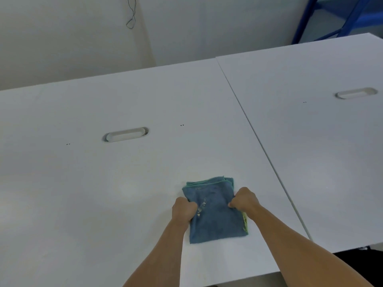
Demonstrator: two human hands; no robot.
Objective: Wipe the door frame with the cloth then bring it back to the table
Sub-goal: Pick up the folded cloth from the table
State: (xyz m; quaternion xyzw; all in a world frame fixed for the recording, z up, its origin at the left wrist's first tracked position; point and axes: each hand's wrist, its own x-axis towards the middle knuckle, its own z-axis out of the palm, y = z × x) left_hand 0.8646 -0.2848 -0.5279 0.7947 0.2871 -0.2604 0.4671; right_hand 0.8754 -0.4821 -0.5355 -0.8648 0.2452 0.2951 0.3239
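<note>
Item one: the cloth (215, 216). It is blue with a green hem, folded into a rough rectangle, and lies flat on the white worktop (103, 183) close to the near edge. Pale specks and smears mark its upper face near the middle. Green layers show along its far edge and at its right side.

Item two: the left hand (183, 211). It sits at the cloth's left edge, knuckles up, with its fingers (191, 205) curled tight and gripping the fabric there. The forearm runs back towards the near edge of the worktop.

Item three: the right hand (244, 200). It sits at the cloth's right edge, a little farther from the viewer than the left hand. Its fingers (233, 205) are likewise curled under and pinch the fabric. The fingertips of both hands are hidden in the fold.

Surroundings: an oval cable slot (125, 135) is recessed in the worktop, well beyond the cloth and to its left. A second white worktop (310, 141) abuts on the right along a thin seam and carries its own slot (356, 93). Behind stand a pale wall (62, 38) with a thin wire (131, 15) hanging on it, and a blue metal frame (323, 17) at the upper right.
</note>
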